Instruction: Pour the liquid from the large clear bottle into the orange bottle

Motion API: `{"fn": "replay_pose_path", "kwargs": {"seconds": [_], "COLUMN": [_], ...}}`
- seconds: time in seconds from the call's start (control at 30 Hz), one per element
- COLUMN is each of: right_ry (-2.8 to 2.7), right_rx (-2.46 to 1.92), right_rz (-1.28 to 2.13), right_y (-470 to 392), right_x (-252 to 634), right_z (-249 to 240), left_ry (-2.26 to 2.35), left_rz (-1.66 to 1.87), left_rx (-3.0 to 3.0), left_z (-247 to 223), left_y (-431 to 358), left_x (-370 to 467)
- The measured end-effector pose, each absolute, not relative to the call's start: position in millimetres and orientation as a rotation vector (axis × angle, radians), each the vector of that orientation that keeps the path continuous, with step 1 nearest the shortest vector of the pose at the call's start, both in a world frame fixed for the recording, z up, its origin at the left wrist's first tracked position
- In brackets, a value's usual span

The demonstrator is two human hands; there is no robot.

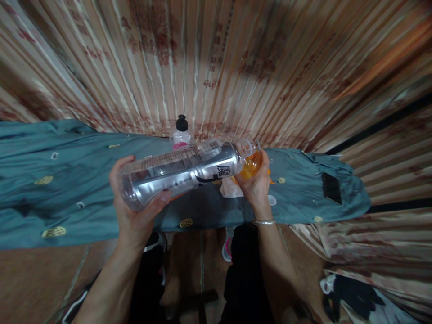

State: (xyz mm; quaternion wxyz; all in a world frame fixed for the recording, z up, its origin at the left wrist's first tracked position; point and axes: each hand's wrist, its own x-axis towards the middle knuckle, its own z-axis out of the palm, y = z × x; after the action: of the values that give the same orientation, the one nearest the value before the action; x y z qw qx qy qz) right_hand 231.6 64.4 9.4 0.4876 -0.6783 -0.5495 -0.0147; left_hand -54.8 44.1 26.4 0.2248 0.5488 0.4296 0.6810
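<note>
My left fingers (159, 202) grasp the clear plastic bottle (182, 170), my right fingers (265, 162) the orange container (250, 167) by its neck, contents unclear.

Dim, uneven illumination; source not visible. White glare streaks the clear bottle (178, 175), the brightest region. Above it, patches of the pleated curtain (202, 67) lie in soft shadow; below it, the teal cloth (84, 184) darkens. Fine print on the bottle is blurred. Farther outward from it, wide-angle distortion stretches the pleats and detail softens.
</note>
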Motion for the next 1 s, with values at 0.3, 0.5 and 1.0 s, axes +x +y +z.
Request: {"fn": "replay_pose_path", "kwargs": {"seconds": [0.3, 0.5, 1.0], "right_ry": [-1.319, -1.232, -1.204], "right_rx": [-1.659, -1.7, -1.692], "right_rz": [-0.041, -0.034, -0.048], "right_y": [66.6, 68.8, 71.1], "right_x": [230.5, 224.0, 221.3], "right_z": [7.2, 11.2, 12.1], "left_ry": [1.087, 1.091, 1.106], "left_rz": [1.852, 1.858, 1.868], "left_rx": [1.359, 1.368, 1.388], "left_z": [25.7, 24.4, 25.5], "left_y": [43.2, 43.0, 41.9], "left_x": [-53.1, -53.7, -52.4]}}
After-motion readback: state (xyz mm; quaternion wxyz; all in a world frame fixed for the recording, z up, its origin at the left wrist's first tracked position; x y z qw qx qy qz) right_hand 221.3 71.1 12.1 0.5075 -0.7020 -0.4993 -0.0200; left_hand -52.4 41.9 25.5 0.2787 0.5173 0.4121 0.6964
